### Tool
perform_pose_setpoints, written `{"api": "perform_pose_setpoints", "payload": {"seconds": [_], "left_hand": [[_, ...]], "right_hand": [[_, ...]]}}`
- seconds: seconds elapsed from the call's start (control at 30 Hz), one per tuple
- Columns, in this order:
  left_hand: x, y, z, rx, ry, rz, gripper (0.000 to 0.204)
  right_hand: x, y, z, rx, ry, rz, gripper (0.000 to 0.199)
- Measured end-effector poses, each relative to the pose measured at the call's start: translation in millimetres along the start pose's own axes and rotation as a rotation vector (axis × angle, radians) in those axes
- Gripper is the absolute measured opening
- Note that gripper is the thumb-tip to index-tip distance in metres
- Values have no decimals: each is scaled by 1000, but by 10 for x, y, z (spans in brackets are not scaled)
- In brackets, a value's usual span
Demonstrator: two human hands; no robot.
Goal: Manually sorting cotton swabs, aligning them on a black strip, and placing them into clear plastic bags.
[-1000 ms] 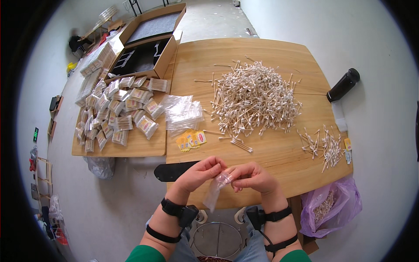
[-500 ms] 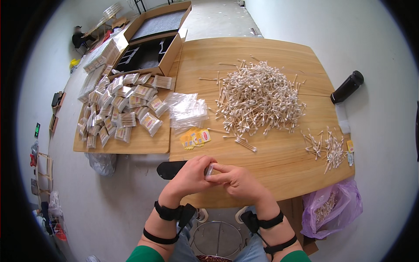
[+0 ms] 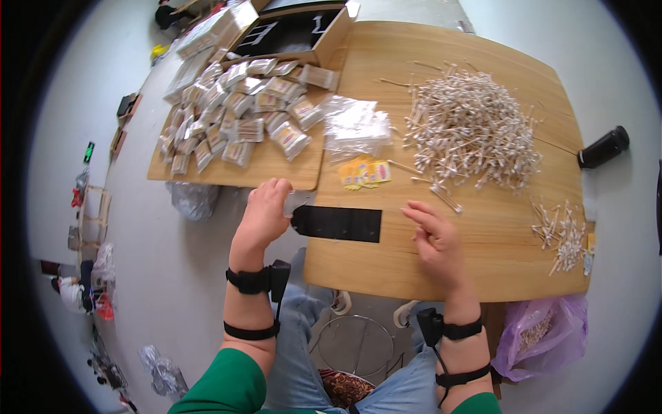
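Note:
My left hand [image 3: 264, 212] grips a small clear packet [image 3: 296, 201] at the near corner of the left wooden board [image 3: 272, 168], beside a flat black rectangle [image 3: 338, 223]. My right hand [image 3: 434, 236] hovers over the round wooden table [image 3: 483, 238] with its fingers loosely apart and nothing in it. A big pile of cotton swabs [image 3: 472, 127] lies beyond my right hand. Closer in are yellow labels [image 3: 365, 172] and a stack of clear empty bags [image 3: 355, 124]. Several filled packets [image 3: 241, 117] cover the left board.
An open cardboard box [image 3: 296, 31] stands at the back left. A smaller heap of swabs [image 3: 562, 238] and a black bottle [image 3: 603, 146] are at the right edge. A purple bag [image 3: 541, 334] hangs below the table's right side. My knees are beneath the table's front edge.
My hands, together on the packet at the table's front edge, have parted. The left one carried the packet left to the board's corner; the right one moved onto the table.

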State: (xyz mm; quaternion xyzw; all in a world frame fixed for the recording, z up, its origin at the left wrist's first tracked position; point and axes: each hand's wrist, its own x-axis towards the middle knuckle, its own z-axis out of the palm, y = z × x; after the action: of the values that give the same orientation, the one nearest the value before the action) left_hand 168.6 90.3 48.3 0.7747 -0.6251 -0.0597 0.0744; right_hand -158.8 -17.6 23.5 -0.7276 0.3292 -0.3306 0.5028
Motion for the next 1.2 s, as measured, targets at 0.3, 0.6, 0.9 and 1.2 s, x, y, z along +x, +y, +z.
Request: {"api": "perform_pose_setpoints", "payload": {"seconds": [0.3,0.6,0.9,1.2], "left_hand": [[-193,-131,299,-20,-211,-42,64],[-218,-247,133,-108,-130,-36,62],[-179,-128,150,-108,-116,40,57],[-122,368,129,46,-64,62,49]], "right_hand": [[11,-11,18,59,37,48,34],[7,53,-29,57,45,55,31],[7,114,-80,-8,20,30,32],[10,83,-76,13,36,73,28]]}}
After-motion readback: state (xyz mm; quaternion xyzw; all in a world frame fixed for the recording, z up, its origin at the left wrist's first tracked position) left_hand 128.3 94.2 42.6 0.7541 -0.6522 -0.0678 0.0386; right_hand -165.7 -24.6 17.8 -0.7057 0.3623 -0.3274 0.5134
